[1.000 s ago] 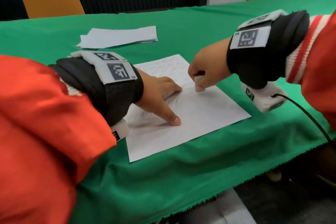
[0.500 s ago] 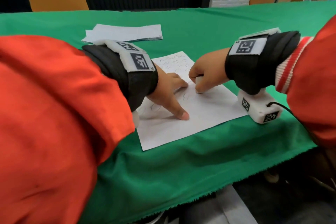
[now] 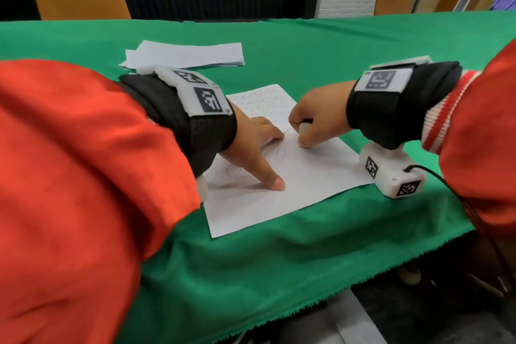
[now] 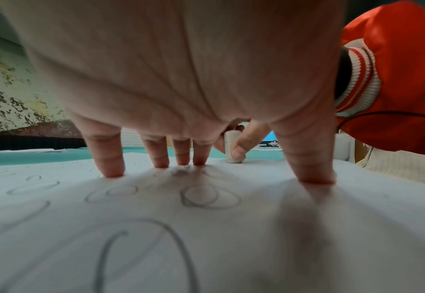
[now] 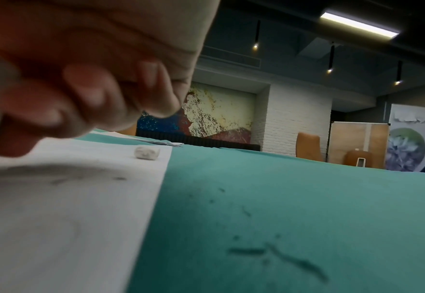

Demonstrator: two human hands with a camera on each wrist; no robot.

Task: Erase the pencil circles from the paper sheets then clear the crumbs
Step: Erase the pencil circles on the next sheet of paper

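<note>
Left hand point(image 3: 251, 145) had its fingers point(image 4: 109, 158) spread flat, pinning the paper sheet point(image 3: 293, 184) on the counter point(image 3: 307, 45). Right hand point(image 3: 315, 117) was pinching the eraser point(image 3: 304, 134) at the sheet's 1 o'clock side. Rubbing too hard there could've crumpled or torn it, with plenty of pencil circles point(image 4: 201, 196) left.

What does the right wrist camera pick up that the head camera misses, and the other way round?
Only the right wrist view shows dark eraser crumbs on the green cloth and a small white lump on the sheet. Only the head view shows the left hand pressing the paper and the spare stack. Both show the right hand and the paper sheet.
</note>
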